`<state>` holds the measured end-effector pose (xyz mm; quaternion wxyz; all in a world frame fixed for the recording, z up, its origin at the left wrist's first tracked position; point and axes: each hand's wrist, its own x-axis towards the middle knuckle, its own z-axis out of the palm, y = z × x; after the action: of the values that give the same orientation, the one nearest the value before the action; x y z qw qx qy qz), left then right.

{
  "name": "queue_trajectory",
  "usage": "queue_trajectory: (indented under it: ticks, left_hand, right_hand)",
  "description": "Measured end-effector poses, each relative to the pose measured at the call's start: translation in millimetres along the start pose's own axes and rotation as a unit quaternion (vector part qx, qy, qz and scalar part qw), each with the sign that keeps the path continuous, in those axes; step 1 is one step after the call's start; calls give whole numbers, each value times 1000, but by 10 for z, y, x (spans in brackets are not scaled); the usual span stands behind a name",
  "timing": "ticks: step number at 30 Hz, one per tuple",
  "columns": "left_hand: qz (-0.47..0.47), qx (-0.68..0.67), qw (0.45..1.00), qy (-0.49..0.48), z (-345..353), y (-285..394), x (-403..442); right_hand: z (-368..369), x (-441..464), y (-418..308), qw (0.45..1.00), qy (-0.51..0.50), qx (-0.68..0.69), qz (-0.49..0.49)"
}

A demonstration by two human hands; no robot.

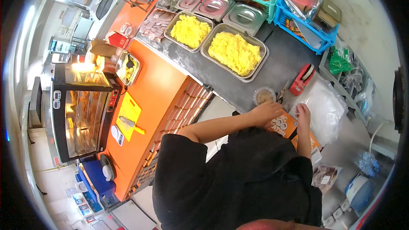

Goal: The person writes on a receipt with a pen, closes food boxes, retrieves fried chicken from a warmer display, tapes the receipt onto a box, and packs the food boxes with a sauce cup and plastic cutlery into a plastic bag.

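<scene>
My left hand [269,113], with its fingers bent together, is just below a small round clear tub [265,96] and beside a dark metal tool [281,96]. What it grips is hidden. My right hand [303,114] has curled fingers at the left edge of a pile of clear plastic bags [326,110]; whether they pinch anything is too small to make out. An orange printed package [282,124] lies between and below the hands. A red and black device [302,79] rests above them.
Two metal trays of yellow food [235,53] [190,31] stand on the dark counter. Lidded steel pans [245,18] and a blue basket [304,27] are behind. On the orange counter [157,79] lie a yellow board [129,113] with a knife and a lit display cabinet [85,115].
</scene>
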<state>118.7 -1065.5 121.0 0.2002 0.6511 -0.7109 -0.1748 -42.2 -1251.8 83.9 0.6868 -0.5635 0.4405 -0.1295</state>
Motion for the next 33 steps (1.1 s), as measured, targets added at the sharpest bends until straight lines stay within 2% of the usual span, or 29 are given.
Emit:
queue_trajectory:
  ticks: [1, 4, 7, 9, 12, 15, 16, 17, 19, 20, 21, 22, 23, 24, 25, 26, 27, 30, 33]
  left_hand:
    - [49, 11, 998, 29, 141, -75, -156]
    - [82, 227, 970, -4, 370, -96, -259]
    - [34, 218, 972, -76, 185, 61, -248]
    - [43, 268, 960, -73, 285, 41, -276]
    - [46, 301, 952, -21, 606, -19, -251]
    - [67, 291, 954, 20, 740, -86, -350]
    - [90, 276, 957, 29, 862, -9, -311]
    - [60, 167, 979, 99, 1398, -54, -224]
    - [74, 67, 976, 195, 1246, -64, -212]
    - [103, 144, 979, 100, 1079, -90, -198]
    - [143, 209, 967, 7, 952, -117, -177]
    - [114, 176, 978, 6, 835, -115, -210]
    - [129, 159, 978, 29, 902, -147, -217]
    - [131, 234, 963, -1, 875, -131, -194]
    - [134, 141, 981, 6, 966, -187, -172]
    - [122, 54, 991, 5, 1070, -208, -161]
    - [133, 67, 989, -1, 1028, -145, -157]
    - [141, 110, 984, -3, 901, -156, -138]
    - [141, 113, 983, -3, 896, -145, -144]
  right_hand:
    - [-2, -119, 13, 1000, 6, 14, 5]
    - [-31, -395, 213, 998, 30, 50, 7]
    - [80, -673, 406, 996, 82, 36, 22]
    - [216, -875, 431, 994, 102, 34, 10]
    - [93, -883, 882, 998, 67, 8, -15]
    - [131, -1003, 961, 997, 72, -1, 2]
    - [45, -848, 1308, 945, 112, -204, -230]
    - [78, -938, 1347, 969, 121, -156, -149]
    - [215, -1082, 1320, 986, 157, -46, 16]
    - [515, -1219, 1030, 972, 230, -30, 42]
    - [579, -1352, 627, 983, 139, -111, 52]
    - [553, -1233, 1206, 979, 201, -41, 8]
    - [701, -1340, 954, 976, 213, -25, 40]
    - [733, -1349, 1002, 976, 215, -14, 28]
    - [768, -1387, 902, 980, 195, -19, -25]
    - [786, -1438, 836, 979, 205, 10, 1]
    - [827, -1439, 820, 978, 201, 42, 20]
    - [940, -1339, 1059, 966, 229, 116, -28]
    - [997, -1365, 1101, 960, 244, 129, -34]
